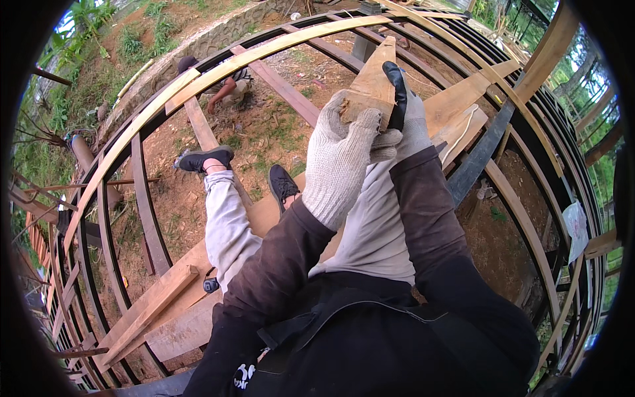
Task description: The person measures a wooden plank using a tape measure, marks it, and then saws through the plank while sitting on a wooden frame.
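Observation:
My left hand [344, 152], in an off-white knitted glove, closes round the near end of a pale piece of wood [374, 83]. The wood tapers toward its far tip and has a rough, splintered spot by my fingers. Right beside it, my right hand [415, 126], also gloved, is wrapped round a black, rounded, handle-like thing [396, 92]. This black thing stands up along the right edge of the wood; its lower part is hidden by my gloves, and I cannot make out what tool it belongs to. Both hands are close together above my lap.
I sit on a raised frame of dark beams and wooden battens [284, 92], with open gaps down to bare soil. Loose planks [155, 311] lie at lower left, others [456, 109] at right. A dark beam [483, 155] slants on the right. Another person [228, 89] crouches below.

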### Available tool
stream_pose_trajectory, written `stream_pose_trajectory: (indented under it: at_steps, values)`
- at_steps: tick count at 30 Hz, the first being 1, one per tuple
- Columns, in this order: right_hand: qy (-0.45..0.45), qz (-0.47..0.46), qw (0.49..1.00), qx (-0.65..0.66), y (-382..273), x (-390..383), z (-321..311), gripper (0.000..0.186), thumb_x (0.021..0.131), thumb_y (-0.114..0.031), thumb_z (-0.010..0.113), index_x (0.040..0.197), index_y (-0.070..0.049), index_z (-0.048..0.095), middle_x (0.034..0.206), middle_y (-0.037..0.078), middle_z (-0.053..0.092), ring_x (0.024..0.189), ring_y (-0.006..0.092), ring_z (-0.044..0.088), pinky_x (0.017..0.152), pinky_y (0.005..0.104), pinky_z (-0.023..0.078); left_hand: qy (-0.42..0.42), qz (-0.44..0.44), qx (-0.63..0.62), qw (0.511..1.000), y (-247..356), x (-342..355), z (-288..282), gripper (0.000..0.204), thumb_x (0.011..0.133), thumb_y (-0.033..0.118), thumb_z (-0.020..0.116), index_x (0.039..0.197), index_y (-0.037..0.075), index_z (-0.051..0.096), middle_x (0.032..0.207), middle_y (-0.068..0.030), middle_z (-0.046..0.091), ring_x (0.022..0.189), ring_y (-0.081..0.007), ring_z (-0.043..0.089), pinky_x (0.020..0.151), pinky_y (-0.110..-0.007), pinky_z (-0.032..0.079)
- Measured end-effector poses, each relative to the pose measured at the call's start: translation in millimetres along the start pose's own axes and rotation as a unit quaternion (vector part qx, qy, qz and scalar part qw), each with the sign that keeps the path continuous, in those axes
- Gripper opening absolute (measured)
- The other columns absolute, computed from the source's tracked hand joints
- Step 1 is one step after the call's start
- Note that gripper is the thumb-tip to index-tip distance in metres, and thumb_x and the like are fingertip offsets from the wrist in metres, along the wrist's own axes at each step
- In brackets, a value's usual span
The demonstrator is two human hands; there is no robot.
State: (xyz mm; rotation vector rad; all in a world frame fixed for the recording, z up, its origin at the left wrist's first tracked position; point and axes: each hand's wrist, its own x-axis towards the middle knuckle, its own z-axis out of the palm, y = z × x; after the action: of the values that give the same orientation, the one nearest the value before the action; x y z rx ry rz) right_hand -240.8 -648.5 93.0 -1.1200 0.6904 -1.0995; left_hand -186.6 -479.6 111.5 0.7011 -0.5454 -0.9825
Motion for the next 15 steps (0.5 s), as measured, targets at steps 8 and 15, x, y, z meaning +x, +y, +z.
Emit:
stream_pose_trajectory:
  at_steps: [8, 15]
  values:
    - [-0.071, 0.084, 0.986, 0.125, 6, 7, -15, 0.065, 0.09, -0.041, 0.072, 0.133, 0.004, 0.055, 0.117, 0.018, 0.068, 0.098, 0.0303, 0.07, 0.085, 0.0409, 0.058, -0.03, -0.006, 0.072, 0.997, 9, -7, -3, 0.064, 0.1, 0.01, 0.061, 0.153, 0.001, 0.026, 0.113, -0.0173, 0.066, 0.084, -0.0228, 0.074, 0.066, -0.032, 0.062]
    - [-0.147, 0.092, 0.977, 0.123, 17, 6, -5, 0.058, 0.102, -0.042, 0.055, 0.142, -0.001, 0.048, 0.129, 0.021, 0.064, 0.117, 0.0344, 0.065, 0.098, 0.0471, 0.055, -0.046, 0.116, 0.462, 0.878, 28, -5, -23, 0.094, 0.081, 0.028, 0.084, 0.151, -0.007, 0.031, 0.13, -0.0223, 0.06, 0.111, -0.0276, 0.068, 0.092, -0.032, 0.055]
